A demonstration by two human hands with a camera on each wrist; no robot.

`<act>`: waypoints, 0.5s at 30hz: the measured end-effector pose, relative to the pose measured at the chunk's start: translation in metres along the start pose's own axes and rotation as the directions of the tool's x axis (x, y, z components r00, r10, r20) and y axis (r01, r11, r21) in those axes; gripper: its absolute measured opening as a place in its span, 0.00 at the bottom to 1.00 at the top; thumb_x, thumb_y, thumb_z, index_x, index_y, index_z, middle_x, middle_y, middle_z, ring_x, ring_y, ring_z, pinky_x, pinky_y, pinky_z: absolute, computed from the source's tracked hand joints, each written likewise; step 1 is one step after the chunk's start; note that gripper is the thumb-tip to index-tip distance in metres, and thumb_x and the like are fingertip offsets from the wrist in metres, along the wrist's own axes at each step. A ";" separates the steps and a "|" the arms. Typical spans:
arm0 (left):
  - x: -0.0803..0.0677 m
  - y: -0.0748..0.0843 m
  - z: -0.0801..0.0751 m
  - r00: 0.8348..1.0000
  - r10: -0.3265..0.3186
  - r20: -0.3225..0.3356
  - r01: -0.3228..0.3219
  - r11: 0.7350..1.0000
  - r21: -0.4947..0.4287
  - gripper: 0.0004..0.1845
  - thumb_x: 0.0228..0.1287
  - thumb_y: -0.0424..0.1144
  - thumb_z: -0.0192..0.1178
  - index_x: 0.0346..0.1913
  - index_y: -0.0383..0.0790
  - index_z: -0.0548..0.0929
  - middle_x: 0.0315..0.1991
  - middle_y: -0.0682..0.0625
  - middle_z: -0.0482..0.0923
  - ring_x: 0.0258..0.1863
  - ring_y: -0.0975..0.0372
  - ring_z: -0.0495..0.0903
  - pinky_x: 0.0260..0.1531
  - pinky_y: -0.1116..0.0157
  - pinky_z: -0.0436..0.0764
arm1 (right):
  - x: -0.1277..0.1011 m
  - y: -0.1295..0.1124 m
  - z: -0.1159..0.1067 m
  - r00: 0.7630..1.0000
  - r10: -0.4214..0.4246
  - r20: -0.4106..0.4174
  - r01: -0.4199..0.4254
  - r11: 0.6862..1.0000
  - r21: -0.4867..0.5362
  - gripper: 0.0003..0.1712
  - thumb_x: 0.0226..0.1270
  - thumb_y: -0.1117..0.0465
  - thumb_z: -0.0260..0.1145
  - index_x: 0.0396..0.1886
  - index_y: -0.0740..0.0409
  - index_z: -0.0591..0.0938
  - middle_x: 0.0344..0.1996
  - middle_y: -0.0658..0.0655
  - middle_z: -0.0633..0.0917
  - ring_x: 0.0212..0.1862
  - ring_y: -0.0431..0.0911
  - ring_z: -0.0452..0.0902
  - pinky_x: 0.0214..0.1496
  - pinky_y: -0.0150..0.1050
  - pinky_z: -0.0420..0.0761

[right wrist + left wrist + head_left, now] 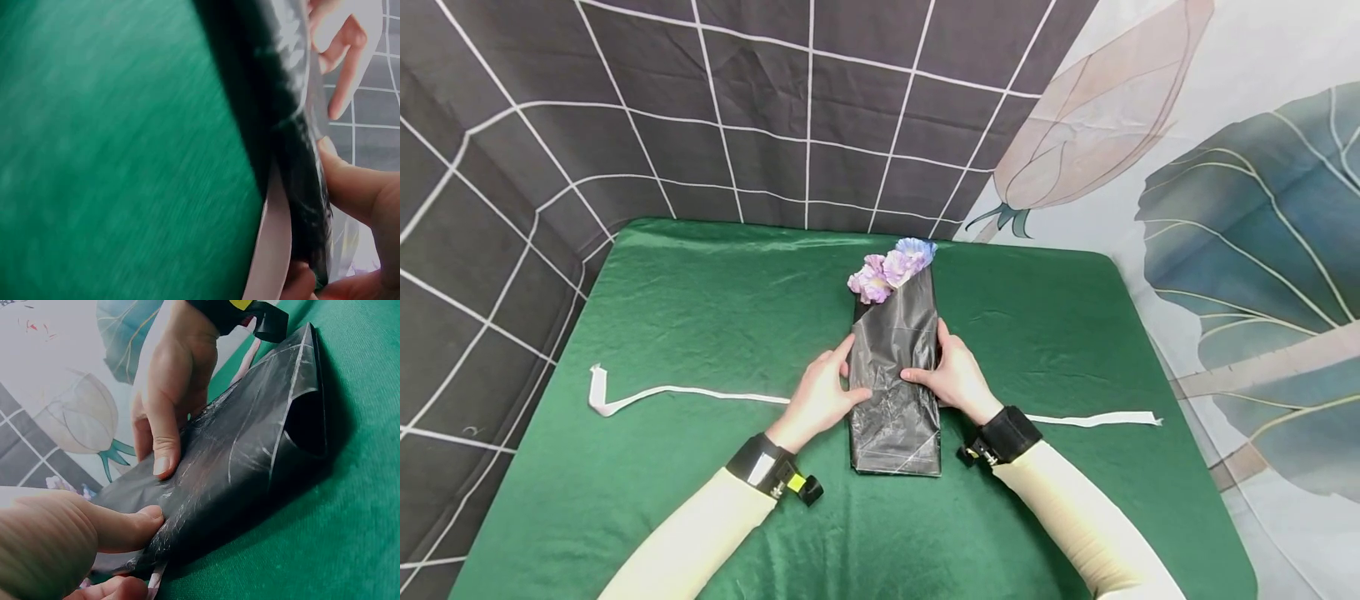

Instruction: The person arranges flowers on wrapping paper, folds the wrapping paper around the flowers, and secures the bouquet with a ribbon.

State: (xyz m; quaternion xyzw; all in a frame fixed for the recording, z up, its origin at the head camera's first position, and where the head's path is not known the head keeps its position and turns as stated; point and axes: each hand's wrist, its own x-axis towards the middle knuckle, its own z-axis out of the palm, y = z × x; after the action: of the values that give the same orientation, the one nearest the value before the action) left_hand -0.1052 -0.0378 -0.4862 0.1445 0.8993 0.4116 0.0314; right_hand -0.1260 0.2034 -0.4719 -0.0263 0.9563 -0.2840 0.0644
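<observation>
A bouquet wrapped in black paper (895, 358) lies on the green cloth, its folded lower end toward the person. Pink, purple and blue flowers (891, 268) poke out at its far end. My left hand (820, 396) grips the wrap's left edge, thumb on top and fingers at the side. From the opposite edge my right hand (958, 375) holds it the same way, its thumb (165, 447) pressing the paper in the left wrist view. A white ribbon (700, 392) passes crosswise under the bouquet and comes out on both sides. The right wrist view shows the ribbon (272, 244) close against the wrap's side.
The green-covered table (700, 275) reaches back to a dark curtain with a white grid (760, 108). To the right hangs a pale backdrop with painted leaves and a flower bud (1090, 133). Each wrist wears a black camera strap (763, 464).
</observation>
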 end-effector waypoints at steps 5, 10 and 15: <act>-0.003 0.007 -0.001 1.000 -0.013 0.013 0.012 0.999 0.046 0.48 0.48 0.47 0.73 0.71 0.38 0.62 0.32 0.49 0.72 0.28 0.61 0.69 0.29 0.63 0.72 | -0.002 0.001 -0.001 1.000 0.008 -0.005 -0.008 0.997 -0.075 0.70 0.44 0.34 0.73 0.74 0.66 0.47 0.55 0.68 0.71 0.53 0.56 0.72 0.55 0.50 0.74; -0.009 0.017 -0.002 0.999 -0.028 0.042 0.023 0.993 0.116 0.50 0.46 0.54 0.73 0.72 0.44 0.61 0.44 0.46 0.69 0.31 0.59 0.73 0.25 0.63 0.74 | -0.005 0.000 -0.004 1.000 0.016 0.006 -0.016 0.998 -0.056 0.66 0.47 0.34 0.71 0.76 0.57 0.46 0.56 0.66 0.68 0.50 0.54 0.72 0.49 0.48 0.76; -0.012 0.017 -0.002 1.000 0.004 0.012 -0.006 0.988 0.153 0.49 0.45 0.56 0.73 0.71 0.48 0.63 0.62 0.41 0.60 0.49 0.50 0.73 0.37 0.56 0.78 | -0.009 0.001 -0.009 0.999 -0.033 0.030 0.033 0.999 -0.009 0.61 0.52 0.36 0.69 0.77 0.50 0.47 0.61 0.66 0.66 0.48 0.52 0.72 0.47 0.46 0.75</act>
State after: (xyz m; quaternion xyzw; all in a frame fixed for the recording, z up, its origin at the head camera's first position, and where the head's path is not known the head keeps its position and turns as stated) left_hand -0.0898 -0.0326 -0.4727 0.1511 0.9276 0.3408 0.0245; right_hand -0.1180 0.2094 -0.4638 -0.0466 0.9559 -0.2803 0.0737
